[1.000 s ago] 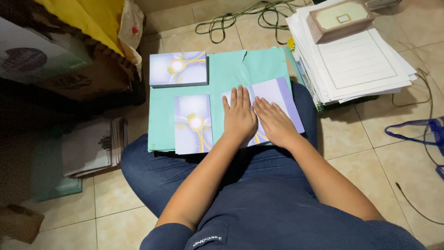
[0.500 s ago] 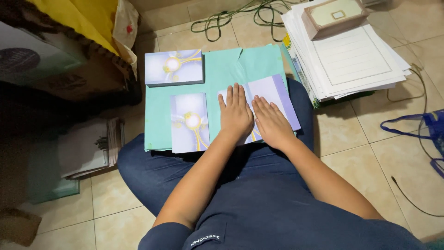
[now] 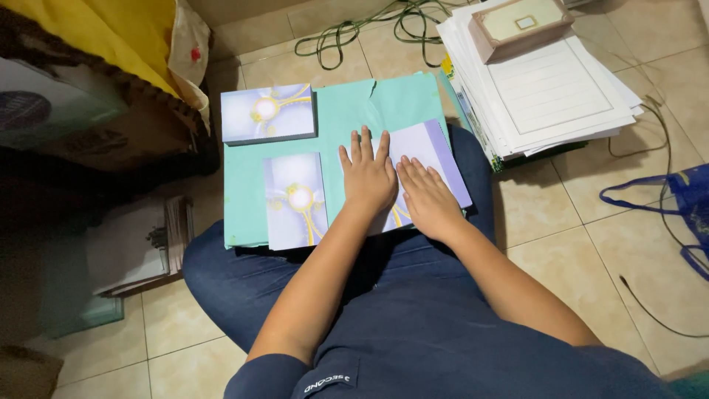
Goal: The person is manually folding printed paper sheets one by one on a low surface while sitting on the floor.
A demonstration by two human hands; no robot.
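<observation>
Both hands flat on the lilac card [image 3: 436, 159] that lies on the teal sheet [image 3: 347, 118] across my lap. Left hand [image 3: 367, 177] covers the card's left part, fingers straight and slightly fanned, tips past the card's top edge onto the teal. Right hand [image 3: 430, 199] just beside it, touching at the thumb side, fingers together, palm down. Neither hand grips anything; both press.

Change vs 0.5 s ago: almost none. Hands sit on the same card in the same spread, card has not shifted on the teal sheet. My read: I'm holding a press or crease, not moving to a new piece.

Relative to the teal sheet: 1 printed lilac card with yellow swirl [image 3: 297, 198] on its left half, 1 stack of the same cards [image 3: 267, 112] at its top-left corner, overhanging. Past its right edge: stack of white lined sheets [image 3: 550, 92] with a beige box [image 3: 521, 22] on top. Beyond its top edge: green cable [image 3: 369, 26] on the tile floor [image 3: 583, 222].
</observation>
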